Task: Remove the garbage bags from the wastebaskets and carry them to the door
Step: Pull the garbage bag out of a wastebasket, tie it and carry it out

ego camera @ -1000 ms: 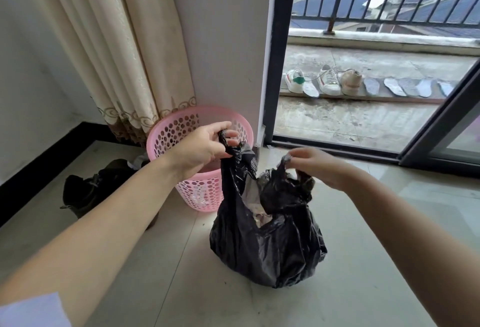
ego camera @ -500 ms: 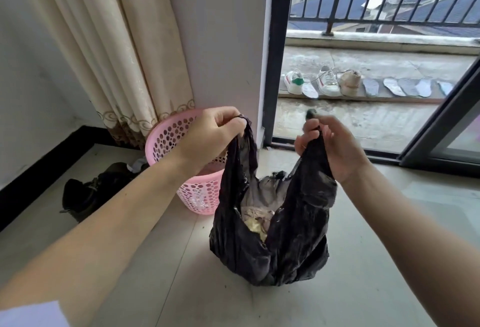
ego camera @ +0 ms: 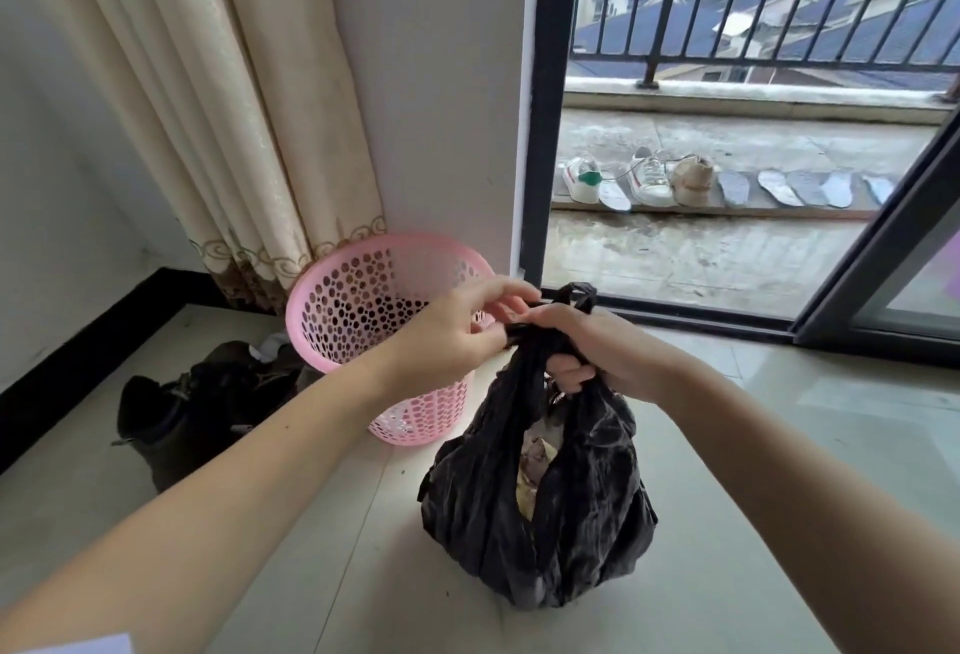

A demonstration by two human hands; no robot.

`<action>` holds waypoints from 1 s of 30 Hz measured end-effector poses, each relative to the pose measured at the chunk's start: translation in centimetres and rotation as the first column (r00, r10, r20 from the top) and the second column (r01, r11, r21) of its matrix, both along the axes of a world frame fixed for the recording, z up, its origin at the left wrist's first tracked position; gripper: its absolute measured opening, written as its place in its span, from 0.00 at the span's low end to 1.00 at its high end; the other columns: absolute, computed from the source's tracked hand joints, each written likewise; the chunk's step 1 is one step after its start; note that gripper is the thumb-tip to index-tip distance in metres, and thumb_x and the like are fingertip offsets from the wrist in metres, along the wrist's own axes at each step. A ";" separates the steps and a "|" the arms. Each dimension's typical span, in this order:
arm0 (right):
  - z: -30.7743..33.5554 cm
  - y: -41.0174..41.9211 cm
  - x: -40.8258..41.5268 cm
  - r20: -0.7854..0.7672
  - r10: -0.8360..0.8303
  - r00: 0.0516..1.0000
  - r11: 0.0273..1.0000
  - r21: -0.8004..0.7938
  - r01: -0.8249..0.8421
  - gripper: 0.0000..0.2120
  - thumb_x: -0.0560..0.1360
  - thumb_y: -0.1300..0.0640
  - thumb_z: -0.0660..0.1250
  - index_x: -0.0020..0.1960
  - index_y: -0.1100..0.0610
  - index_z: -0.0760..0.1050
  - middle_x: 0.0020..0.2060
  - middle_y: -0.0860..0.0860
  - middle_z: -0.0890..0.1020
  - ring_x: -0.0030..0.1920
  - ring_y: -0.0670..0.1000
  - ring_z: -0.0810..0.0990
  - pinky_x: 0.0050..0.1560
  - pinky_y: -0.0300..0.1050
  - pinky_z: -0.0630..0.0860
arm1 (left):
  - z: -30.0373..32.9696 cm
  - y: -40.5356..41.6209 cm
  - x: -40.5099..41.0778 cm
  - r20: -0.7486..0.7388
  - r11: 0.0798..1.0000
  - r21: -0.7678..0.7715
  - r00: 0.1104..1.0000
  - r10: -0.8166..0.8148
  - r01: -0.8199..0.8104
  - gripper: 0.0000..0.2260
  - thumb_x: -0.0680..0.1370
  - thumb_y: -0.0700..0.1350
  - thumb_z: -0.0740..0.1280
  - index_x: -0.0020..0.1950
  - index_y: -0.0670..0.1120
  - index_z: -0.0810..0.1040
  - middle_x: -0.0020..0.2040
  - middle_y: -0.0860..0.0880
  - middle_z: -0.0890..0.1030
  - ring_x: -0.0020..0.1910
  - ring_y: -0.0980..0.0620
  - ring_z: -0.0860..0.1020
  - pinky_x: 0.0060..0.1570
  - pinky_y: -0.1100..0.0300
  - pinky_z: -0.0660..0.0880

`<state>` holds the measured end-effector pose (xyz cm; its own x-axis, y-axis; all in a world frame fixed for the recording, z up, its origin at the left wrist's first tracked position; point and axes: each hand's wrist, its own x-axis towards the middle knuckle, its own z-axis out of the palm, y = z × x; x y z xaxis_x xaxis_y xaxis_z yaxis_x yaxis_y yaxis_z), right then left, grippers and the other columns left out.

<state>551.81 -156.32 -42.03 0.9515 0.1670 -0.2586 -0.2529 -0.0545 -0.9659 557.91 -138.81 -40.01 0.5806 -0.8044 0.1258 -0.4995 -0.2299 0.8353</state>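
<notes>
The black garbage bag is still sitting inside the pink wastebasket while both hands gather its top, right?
Not quite. The head view shows the black garbage bag out of the pink wastebasket, standing on the floor beside it. The left hand and right hand do gather its top.

One black bag (ego camera: 540,508) under both hands, one pink wastebasket (ego camera: 363,300) just left, three shoes (ego camera: 644,178) and five insoles (ego camera: 779,187) beyond.

Head-worn view, forward and downward, close.
</notes>
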 end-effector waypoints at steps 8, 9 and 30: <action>-1.1 -0.1 -0.1 -0.050 -0.002 0.999 0.999 0.052 0.004 0.12 0.82 0.57 0.48 0.55 0.60 0.69 0.25 0.51 0.72 0.27 0.50 0.70 0.35 0.42 0.70 | -2.7 0.1 0.8 0.141 0.971 0.000 0.961 0.238 -0.240 0.08 0.79 0.41 0.61 0.40 0.44 0.74 0.31 0.49 0.76 0.26 0.59 0.68 0.29 0.67 0.65; -1.2 -0.2 0.0 -0.068 0.027 0.997 1.000 0.010 -0.027 0.15 0.82 0.56 0.48 0.56 0.62 0.70 0.27 0.52 0.74 0.29 0.51 0.73 0.38 0.43 0.73 | -2.7 0.1 1.0 0.152 0.958 -0.031 0.946 0.288 -0.286 0.08 0.79 0.41 0.61 0.41 0.42 0.74 0.29 0.49 0.73 0.26 0.58 0.66 0.28 0.65 0.64; -2.4 -1.0 -0.2 0.154 0.035 0.987 0.867 -0.495 0.046 0.09 0.74 0.65 0.66 0.49 0.53 0.70 0.36 0.51 0.77 0.32 0.46 0.74 0.36 0.35 0.71 | -7.7 -0.1 0.8 -0.794 0.997 -0.072 0.603 -0.080 0.037 0.12 0.79 0.50 0.60 0.41 0.45 0.76 0.31 0.48 0.74 0.30 0.52 0.72 0.40 0.61 0.74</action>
<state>551.64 -157.28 -44.43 0.9863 0.0499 -0.1572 -0.1064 -0.5355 -0.8378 558.72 -138.94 -47.70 0.4206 -0.8462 -0.3270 0.3559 -0.1777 0.9175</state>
